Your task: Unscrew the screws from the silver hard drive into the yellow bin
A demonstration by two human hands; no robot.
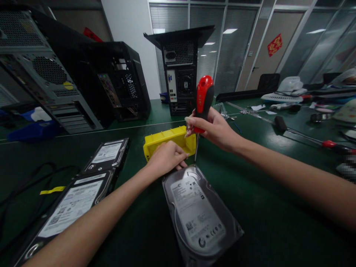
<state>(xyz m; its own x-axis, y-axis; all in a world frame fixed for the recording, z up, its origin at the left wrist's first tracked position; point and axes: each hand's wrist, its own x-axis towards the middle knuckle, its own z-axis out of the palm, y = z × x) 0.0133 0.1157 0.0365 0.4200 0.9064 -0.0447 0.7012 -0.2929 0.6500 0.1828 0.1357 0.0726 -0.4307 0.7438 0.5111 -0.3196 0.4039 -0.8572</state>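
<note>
A silver hard drive with a white label lies before me on the green table. My right hand grips the red and black handle of a screwdriver, held upright. Its thin shaft points down, and the tip meets the drive's far corner. My left hand is at the drive's far left edge with fingers curled and thumb and forefinger close together. Whatever they may pinch is too small or hidden to tell. Just behind that hand, partly covered by it, stands a yellow plastic bin.
More hard drives lie in a row at left, beside black cables and a yellow strip. Computer cases stand along the back and left. A blue bin sits far left. Tools, including a long red-handled one, clutter the right.
</note>
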